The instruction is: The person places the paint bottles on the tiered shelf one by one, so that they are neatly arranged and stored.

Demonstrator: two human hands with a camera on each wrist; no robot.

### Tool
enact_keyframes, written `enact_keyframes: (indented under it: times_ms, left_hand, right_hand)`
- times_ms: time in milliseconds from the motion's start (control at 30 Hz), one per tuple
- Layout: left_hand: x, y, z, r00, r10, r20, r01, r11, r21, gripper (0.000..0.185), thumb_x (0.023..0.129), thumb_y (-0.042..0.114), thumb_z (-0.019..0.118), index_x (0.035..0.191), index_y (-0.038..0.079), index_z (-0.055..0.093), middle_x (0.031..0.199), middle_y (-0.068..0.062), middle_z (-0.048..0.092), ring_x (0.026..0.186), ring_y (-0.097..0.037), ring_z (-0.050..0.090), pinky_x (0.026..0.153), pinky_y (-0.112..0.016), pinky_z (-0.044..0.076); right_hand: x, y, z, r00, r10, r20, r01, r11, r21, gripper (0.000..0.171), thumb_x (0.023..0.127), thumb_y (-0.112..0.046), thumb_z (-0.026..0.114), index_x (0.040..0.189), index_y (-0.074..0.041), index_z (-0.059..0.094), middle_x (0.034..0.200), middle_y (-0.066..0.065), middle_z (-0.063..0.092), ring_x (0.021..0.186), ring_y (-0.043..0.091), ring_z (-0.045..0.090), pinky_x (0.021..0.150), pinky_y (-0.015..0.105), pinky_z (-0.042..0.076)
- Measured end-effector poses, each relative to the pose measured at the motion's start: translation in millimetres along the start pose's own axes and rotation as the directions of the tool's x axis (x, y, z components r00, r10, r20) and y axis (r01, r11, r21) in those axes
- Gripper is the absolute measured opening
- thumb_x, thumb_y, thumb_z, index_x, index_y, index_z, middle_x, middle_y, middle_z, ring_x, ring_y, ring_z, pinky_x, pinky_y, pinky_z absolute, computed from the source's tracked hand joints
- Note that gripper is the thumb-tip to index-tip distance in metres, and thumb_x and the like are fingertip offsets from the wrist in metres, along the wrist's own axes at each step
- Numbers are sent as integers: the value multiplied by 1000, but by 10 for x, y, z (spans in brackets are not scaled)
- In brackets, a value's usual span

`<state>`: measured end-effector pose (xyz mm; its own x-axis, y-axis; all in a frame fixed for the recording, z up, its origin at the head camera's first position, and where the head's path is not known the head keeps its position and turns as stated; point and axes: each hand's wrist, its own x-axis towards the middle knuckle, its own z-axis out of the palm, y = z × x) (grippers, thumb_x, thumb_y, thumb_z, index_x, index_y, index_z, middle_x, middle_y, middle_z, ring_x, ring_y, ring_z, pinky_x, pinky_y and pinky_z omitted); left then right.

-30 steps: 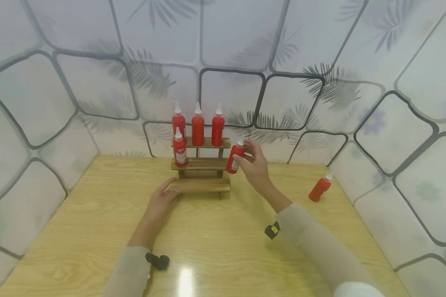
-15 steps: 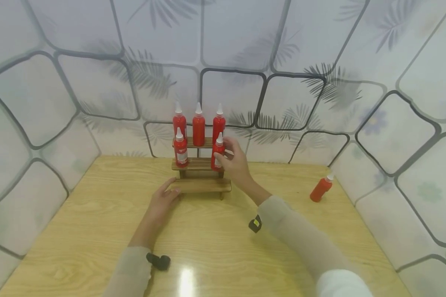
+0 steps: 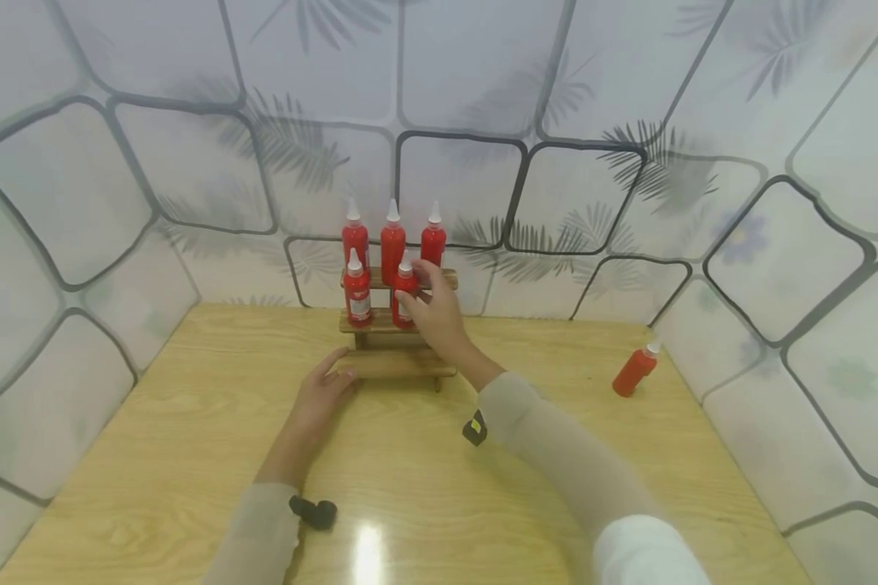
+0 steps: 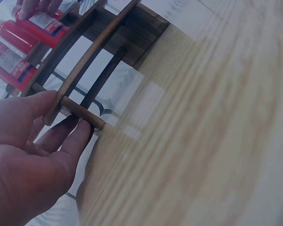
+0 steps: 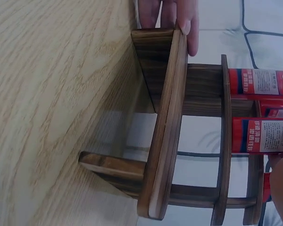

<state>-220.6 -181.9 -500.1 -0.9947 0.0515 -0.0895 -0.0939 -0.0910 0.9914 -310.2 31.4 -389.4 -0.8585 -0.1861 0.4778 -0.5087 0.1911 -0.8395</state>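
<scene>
A three-step wooden display stand (image 3: 402, 364) stands on the table against the wall. At the left end of its lowest step, my left hand (image 3: 323, 396) grips the wood, thumb and fingers around the end in the left wrist view. My right hand (image 3: 441, 315) pinches a red squeeze bottle (image 3: 402, 283) with a white pointed nozzle, upright, its base right at the middle step. Left of it on that step is another red bottle (image 3: 358, 292). Three more bottles line the top step, the middle one (image 3: 393, 244) partly behind the held one. The right wrist view shows the held bottle's printed label (image 5: 273, 136).
A further red bottle (image 3: 635, 370) with a white nozzle is on the table (image 3: 556, 374) at the far right, near the side wall. Patterned walls (image 3: 461, 195) close off the back and both sides. Each sleeve carries a small black wrist camera (image 3: 315, 513).
My right hand has carried the red bottle leftward from beside the stand to the middle step, near the bottle there. My left hand has stayed on the lowest step.
</scene>
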Motion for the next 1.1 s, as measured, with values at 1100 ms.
enact_keyframes:
  times_ms: [1100]
  left_hand:
    - [-15, 30, 24, 1000, -7, -8, 7, 1000, 26, 61, 104, 21, 57, 159, 21, 31, 144, -25, 53, 137, -34, 51, 113, -33, 46]
  right_hand:
    - [-323, 47, -437, 997, -81, 12, 82, 987, -137, 58, 97, -22, 69, 148, -8, 45, 142, 12, 51, 134, 24, 47, 117, 45, 42]
